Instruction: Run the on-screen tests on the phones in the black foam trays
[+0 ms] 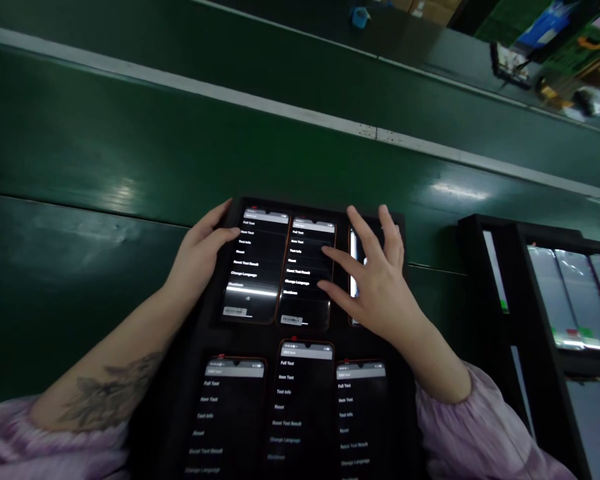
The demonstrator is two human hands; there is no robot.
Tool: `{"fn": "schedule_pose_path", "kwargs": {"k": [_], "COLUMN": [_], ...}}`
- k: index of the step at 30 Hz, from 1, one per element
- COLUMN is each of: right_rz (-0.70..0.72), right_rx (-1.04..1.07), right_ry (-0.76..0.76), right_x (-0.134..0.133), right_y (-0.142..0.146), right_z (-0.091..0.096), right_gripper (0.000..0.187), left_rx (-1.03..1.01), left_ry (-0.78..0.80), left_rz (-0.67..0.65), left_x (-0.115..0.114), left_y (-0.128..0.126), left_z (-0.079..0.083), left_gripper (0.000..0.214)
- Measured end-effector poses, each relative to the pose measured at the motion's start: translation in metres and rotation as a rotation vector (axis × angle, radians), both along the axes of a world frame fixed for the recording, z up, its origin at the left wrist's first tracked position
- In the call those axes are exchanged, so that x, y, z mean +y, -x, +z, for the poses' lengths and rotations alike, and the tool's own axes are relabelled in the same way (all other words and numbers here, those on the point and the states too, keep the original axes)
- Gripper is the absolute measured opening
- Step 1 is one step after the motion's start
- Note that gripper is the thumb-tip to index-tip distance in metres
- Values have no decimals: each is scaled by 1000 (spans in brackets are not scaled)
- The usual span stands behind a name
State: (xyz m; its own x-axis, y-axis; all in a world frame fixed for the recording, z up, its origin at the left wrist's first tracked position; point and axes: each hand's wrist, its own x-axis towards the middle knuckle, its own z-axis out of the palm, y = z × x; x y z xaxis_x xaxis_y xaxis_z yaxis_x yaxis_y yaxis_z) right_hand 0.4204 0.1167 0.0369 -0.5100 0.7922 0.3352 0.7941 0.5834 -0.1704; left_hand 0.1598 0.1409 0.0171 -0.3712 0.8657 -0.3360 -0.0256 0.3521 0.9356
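Note:
A black tray point(240, 339) holds several smartphones in two rows, most showing a white-lettered test menu. My left hand point(199, 245) grips the tray's upper left side, its thumb reaching to the edge of the back-left phone point(263, 257). Over the back-right phone point(353, 267), my right hand point(380, 280) is spread open and hides most of that phone. Its thumb and index fingertip are at the right side of the back-middle phone point(307, 267); I cannot tell whether they touch it. Nearer to me lie a front-left phone point(230, 413), a front-middle phone point(303, 393) and a front-right phone point(363, 413).
At right stands another black tray point(525, 293) with phones in pale covers point(570, 293). The green table point(105, 133) is crossed by a pale strip point(280, 107). Farther back are a small blue object point(360, 17) and assorted items at the upper right.

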Motion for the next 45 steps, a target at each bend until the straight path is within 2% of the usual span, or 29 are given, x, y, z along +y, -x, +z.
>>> {"fn": "schedule_pose_path", "kwargs": {"k": [4, 8, 11, 15, 18, 20, 23, 27, 32, 36, 40, 43, 45], "right_rz": [9, -1, -6, -166, -305, -344, -362, -373, -384, -280, -9, 143, 166], "right_rx": [-16, -16, 64, 199, 215, 206, 193, 173, 207, 201, 91, -1, -33], "right_ry": [16, 14, -29, -128, -158, -159, -161, -133, -141, -96, 21, 152, 198], "right_x": [13, 15, 14, 8, 2, -1, -2, 0, -5, -17, -28, -32, -32], "right_y": [13, 11, 4, -16, -31, -38, -40, -39, -43, -37, -16, -3, 0], "right_z": [-2, -6, -5, 1, -1, -6, -14, -20, -14, -3, 4, 5, 5], "right_gripper": [39, 40, 36, 25, 27, 29, 31, 33, 33, 29, 28, 29, 29], "left_rx": [-55, -54, 29, 114, 51, -17, -66, -45, -32, -42, -46, 49, 150], "left_ry": [-1, -9, -26, -33, -11, 11, 10, -40, -52, -50, -43, -55, -75], "left_rz": [-21, -48, -106, -170, -139, -81, -7, 12, 12, -97, -235, -370, -433], "left_x": [6, 10, 14, 17, 15, 14, 12, 12, 2, -16, -29, -32, -32], "left_y": [3, 6, 7, 8, 6, 3, 1, 1, 3, 9, 20, 29, 33], "left_z": [-4, -10, -12, -11, -8, -5, -3, -7, -12, -14, -18, -22, -25], "left_gripper": [60, 60, 64, 72, 71, 65, 55, 50, 49, 65, 92, 104, 105]}}
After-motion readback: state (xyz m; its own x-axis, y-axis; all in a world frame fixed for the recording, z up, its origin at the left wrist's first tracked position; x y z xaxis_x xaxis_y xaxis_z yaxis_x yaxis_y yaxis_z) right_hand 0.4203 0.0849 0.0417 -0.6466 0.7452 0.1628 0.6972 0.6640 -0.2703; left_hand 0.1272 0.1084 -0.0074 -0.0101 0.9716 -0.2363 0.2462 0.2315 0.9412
